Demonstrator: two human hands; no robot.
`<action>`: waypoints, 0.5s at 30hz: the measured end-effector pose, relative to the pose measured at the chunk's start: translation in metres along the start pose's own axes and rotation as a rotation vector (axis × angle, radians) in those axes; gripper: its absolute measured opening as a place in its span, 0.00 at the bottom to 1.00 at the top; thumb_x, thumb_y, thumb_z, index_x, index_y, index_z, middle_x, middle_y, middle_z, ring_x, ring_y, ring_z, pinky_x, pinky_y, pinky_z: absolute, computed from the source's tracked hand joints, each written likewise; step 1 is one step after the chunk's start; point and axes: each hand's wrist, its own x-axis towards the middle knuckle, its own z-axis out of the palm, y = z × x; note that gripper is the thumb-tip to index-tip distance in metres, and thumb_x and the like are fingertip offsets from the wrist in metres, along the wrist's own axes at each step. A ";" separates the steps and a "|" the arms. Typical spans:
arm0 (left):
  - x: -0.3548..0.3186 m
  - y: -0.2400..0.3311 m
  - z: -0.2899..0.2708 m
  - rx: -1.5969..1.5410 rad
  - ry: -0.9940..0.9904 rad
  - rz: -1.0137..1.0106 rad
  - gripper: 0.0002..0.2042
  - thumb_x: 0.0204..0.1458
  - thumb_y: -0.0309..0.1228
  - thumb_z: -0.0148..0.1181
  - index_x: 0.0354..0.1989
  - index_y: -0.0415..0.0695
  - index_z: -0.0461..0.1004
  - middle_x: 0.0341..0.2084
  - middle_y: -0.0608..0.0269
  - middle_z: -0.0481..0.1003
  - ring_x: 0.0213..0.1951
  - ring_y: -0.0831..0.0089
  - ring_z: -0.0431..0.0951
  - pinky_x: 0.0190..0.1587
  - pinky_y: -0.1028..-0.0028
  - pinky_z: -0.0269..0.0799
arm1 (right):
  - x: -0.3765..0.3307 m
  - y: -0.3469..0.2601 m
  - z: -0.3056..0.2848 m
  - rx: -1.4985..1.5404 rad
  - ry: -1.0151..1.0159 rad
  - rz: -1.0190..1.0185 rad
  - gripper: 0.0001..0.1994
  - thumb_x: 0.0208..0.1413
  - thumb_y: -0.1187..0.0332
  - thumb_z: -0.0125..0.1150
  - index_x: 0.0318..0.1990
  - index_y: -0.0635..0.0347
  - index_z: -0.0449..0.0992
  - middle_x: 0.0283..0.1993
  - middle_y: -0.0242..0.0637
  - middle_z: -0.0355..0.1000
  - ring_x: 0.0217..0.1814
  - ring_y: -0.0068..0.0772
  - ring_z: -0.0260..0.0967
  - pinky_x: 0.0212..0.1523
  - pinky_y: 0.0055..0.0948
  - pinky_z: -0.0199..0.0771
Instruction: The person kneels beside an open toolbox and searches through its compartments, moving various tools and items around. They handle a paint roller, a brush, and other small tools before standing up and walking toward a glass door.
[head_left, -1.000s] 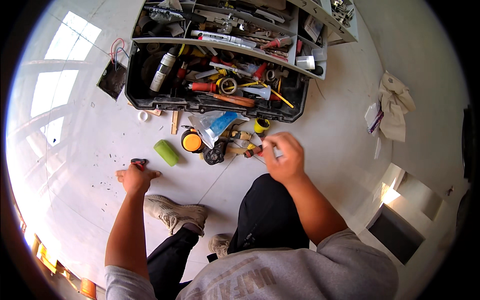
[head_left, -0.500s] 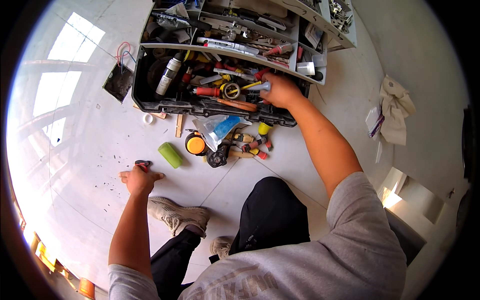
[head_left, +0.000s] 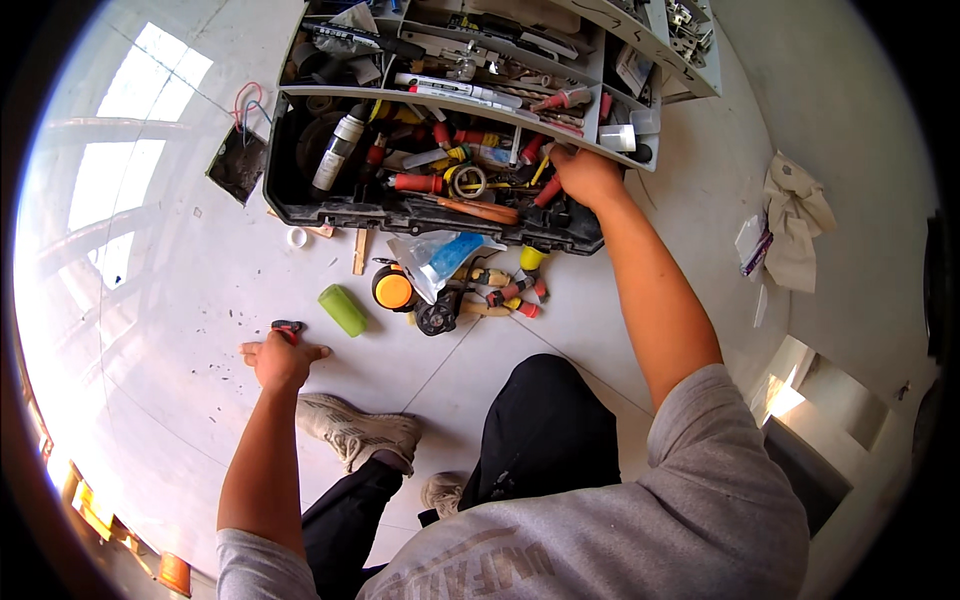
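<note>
Black toolbox (head_left: pixel 345 212): right hand (head_left: pixel 588 178) reaches inside, fingers curled, grip unclear. Left hand (head_left: pixel 275 361) part-spread at red tool (head_left: pixel 288 327), hold unclear.

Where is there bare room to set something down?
Bare floor lies between the right forearm and the purple-and-white packet, and between the left shoe and right knee. Crowded: inside the black toolbox and around the plastic bag.

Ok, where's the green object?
The green object lies left of centre in the head view, between the left hand and the orange-faced round item.
</note>
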 end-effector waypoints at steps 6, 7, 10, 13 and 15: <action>-0.002 0.000 -0.001 -0.025 -0.012 0.007 0.48 0.35 0.46 0.88 0.65 0.38 0.69 0.75 0.16 0.34 0.78 0.31 0.43 0.73 0.51 0.61 | -0.016 0.001 0.001 -0.090 0.045 -0.290 0.30 0.52 0.55 0.74 0.62 0.54 0.76 0.62 0.50 0.77 0.62 0.57 0.75 0.61 0.48 0.75; -0.003 -0.001 -0.001 -0.023 -0.011 0.011 0.48 0.35 0.46 0.88 0.65 0.38 0.69 0.75 0.16 0.34 0.78 0.32 0.43 0.73 0.51 0.62 | -0.017 -0.009 -0.006 -0.218 -0.104 -0.275 0.43 0.46 0.54 0.79 0.71 0.53 0.68 0.72 0.50 0.67 0.73 0.55 0.65 0.71 0.46 0.67; 0.000 0.001 0.002 -0.010 0.001 -0.005 0.47 0.35 0.45 0.88 0.64 0.39 0.70 0.75 0.16 0.35 0.78 0.32 0.44 0.73 0.51 0.61 | -0.023 -0.009 0.011 -0.413 -0.039 -0.294 0.48 0.46 0.51 0.80 0.74 0.52 0.61 0.76 0.48 0.61 0.78 0.55 0.59 0.74 0.49 0.63; -0.001 0.000 0.002 -0.011 0.010 0.000 0.47 0.35 0.45 0.88 0.64 0.39 0.70 0.75 0.16 0.35 0.77 0.32 0.45 0.74 0.51 0.59 | -0.008 -0.011 0.004 -0.424 -0.179 -0.284 0.56 0.43 0.47 0.82 0.77 0.55 0.56 0.77 0.50 0.59 0.80 0.55 0.55 0.77 0.48 0.58; -0.001 0.003 0.001 -0.001 0.002 -0.002 0.48 0.34 0.46 0.88 0.65 0.39 0.70 0.75 0.15 0.35 0.77 0.32 0.45 0.74 0.50 0.58 | 0.007 0.003 0.011 -0.344 -0.158 -0.340 0.48 0.46 0.45 0.79 0.73 0.53 0.64 0.75 0.50 0.63 0.76 0.56 0.61 0.74 0.47 0.64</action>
